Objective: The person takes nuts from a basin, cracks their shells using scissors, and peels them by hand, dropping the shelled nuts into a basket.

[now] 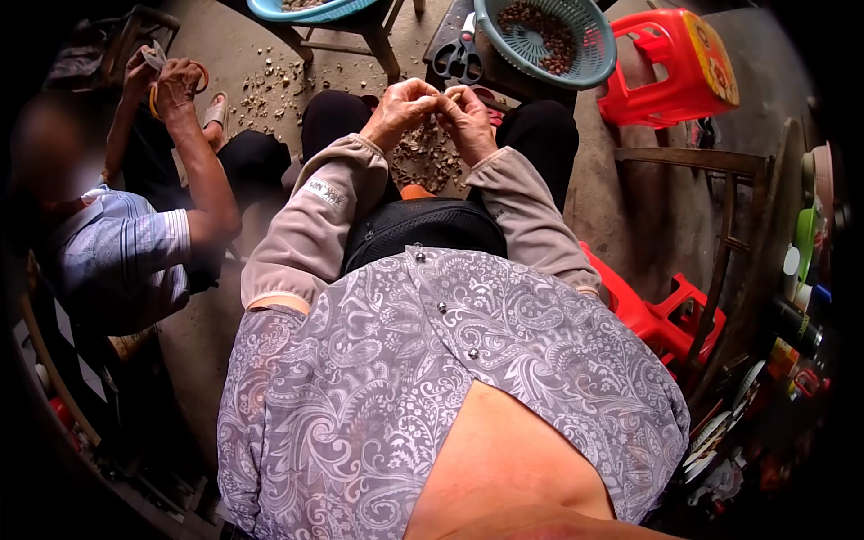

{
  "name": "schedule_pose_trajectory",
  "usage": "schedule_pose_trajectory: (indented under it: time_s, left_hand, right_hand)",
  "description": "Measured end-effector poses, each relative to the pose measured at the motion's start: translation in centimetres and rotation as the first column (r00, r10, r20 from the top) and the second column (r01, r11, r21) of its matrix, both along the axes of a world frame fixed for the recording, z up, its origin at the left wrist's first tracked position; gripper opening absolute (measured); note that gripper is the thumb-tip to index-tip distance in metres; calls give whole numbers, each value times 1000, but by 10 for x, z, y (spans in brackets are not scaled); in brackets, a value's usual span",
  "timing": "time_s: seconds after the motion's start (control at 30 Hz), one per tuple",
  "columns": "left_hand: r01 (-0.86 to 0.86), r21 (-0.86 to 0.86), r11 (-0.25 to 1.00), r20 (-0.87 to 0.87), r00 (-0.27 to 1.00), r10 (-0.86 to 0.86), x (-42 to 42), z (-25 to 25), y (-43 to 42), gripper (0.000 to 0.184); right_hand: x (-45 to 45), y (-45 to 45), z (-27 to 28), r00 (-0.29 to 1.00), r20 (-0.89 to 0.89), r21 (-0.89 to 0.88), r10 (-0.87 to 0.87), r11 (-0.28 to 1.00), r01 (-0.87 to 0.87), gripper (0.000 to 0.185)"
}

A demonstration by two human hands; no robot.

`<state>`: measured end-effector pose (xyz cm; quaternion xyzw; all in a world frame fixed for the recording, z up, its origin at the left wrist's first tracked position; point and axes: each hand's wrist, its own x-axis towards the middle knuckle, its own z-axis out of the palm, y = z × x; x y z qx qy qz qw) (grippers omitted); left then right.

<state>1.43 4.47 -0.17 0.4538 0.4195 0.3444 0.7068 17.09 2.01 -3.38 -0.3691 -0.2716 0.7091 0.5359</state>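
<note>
My left hand [403,110] and my right hand [466,124] meet above the gap between my knees, fingertips pinched together. A small pale piece [454,93] shows at the right fingertips; it is too small to tell its kind. The left fingers press against the same spot and partly hide what is between them. Just beyond my hands lies a pair of dark-handled scissors [460,61] on a low dark stand. Beside the scissors sits a blue-green plastic basket [589,67] with many small brown nut-like pieces [549,45] in it.
Broken shell bits [423,162] litter the floor below my hands and further left [279,90]. A co-worker [126,243] sits at left, holding orange-handled scissors [202,77]. Red plastic stools [643,81] and a wooden chair [720,162] stand right. A blue basin [315,13] rests on a stool ahead.
</note>
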Motion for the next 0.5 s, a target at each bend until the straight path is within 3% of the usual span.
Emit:
schedule_pose_trajectory:
  time_s: [0.17, 0.3, 0.5]
  left_hand:
    - [27, 28, 999, 19, 999, -28, 0, 3, 0, 14]
    - [7, 256, 967, -234, 971, 55, 4, -1, 0, 13]
    - [-3, 454, 891, -397, 894, 206, 10, -19, -1, 15]
  right_hand:
    - [2, 0, 2, 997, -79, -45, 11, 999, -15, 16]
    - [1, 1, -2, 995, -94, -63, 45, 997, -51, 15]
    - [-1, 3, -15, 994, -105, -115, 29, 993, -41, 13]
